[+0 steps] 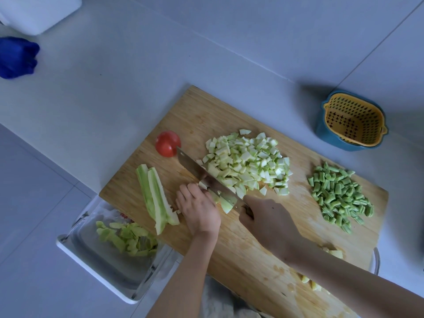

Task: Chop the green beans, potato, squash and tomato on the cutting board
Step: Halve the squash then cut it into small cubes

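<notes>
Where the two bare forearms reach in from the near edge, a clear tray (75, 228) sits at the near left corner of the cutting board (241, 249), with pale green peelings (128, 239) lying in it. At the board's near right edge lie yellow potato cubes (335, 253), partly hidden behind the right forearm.

Further in, the left hand (198, 210) is on the board with its knuckles bent and its fingertips pressing down a squash piece (226, 205). Most of that piece is hidden under the hand and the blade. The right hand (263, 222) is wrapped round the handle of a broad knife (190, 161). The blade runs away to the far left, touching the left hand's knuckles on one side and the edge of the chopped pile on the other. Just left of the left hand lie two long squash strips (156, 198), side by side and uncut.

Beyond the blade is a broad heap of diced squash (250, 161) near the middle of the board. To its right, apart from it, lies a heap of chopped green beans (339, 196). A tomato half (167, 143) rests cut side down by the far left edge, just beside the knife tip.

Off the board, on the pale counter (137, 65), a yellow perforated colander (353, 115) sits inside a blue bowl (323, 131) to the far right. A crumpled blue cloth (16, 57) and a white container (39, 12) sit at the far left.
</notes>
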The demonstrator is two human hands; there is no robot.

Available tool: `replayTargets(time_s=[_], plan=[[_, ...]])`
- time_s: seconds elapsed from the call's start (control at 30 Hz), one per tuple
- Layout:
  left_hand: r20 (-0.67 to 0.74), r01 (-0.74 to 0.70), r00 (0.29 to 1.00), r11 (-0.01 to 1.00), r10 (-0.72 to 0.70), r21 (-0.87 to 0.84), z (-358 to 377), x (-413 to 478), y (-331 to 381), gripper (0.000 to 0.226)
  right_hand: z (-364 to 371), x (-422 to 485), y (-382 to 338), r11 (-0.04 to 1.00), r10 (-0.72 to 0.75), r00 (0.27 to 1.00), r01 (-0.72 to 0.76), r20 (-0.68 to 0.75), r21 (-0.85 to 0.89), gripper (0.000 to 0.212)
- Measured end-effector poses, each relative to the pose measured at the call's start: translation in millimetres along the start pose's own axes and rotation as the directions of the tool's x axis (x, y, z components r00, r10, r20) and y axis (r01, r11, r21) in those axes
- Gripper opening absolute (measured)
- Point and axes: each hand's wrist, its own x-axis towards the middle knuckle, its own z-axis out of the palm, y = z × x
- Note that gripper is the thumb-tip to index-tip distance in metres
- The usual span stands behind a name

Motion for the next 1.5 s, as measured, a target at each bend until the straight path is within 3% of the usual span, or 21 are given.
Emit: replayTargets(time_s=[0.17,0.37,0.53,0.77,1.07,1.2,1.33,1.5], plan=[[0.002,0.005,1.0,0.999,-0.005,-0.033,-1,0,0,0.016,11,15,-3,0.999,-0.007,1.0,0.006,0.014,0.046,0.031],[-0.066,-0.004,0.998,0.955,-0.017,-0.298,-10,-2,-3,0.014,1,14,5,0.983,-0.01,1.0,0.011,-0.003,0.185,0.035],[-0.063,-0.044,0.998,0.95,0.025,-0.309,-16,-4,-6,0.01,-5,-5,3,0.985,-0.021,0.998,0.03,-0.058,0.169,0.032],[-0.08,-0.085,0.995,0.965,0.067,-0.249,-13,-7,-9,0.009,15,2,-5,0.999,0.003,1.0,-0.003,-0.002,0.032,0.024],[-0.068,-0.146,0.989,0.955,0.132,-0.257,-11,-10,-13,0.008,5,7,4,0.976,0.013,0.999,-0.007,-0.03,0.216,0.035],[-0.071,-0.162,0.986,0.946,0.148,-0.28,-12,-9,-13,0.008,-4,-7,9,0.983,-0.008,0.998,0.02,-0.067,0.182,0.034],[-0.089,-0.17,0.985,0.941,0.15,-0.294,-14,-7,-13,0.013,2,-8,5,0.999,-0.021,0.999,0.022,-0.04,0.04,0.029],[-0.103,-0.18,0.982,0.939,0.156,-0.294,-14,-8,-13,0.013,5,-1,4,1.0,-0.008,1.0,0.008,-0.006,0.024,0.027]])
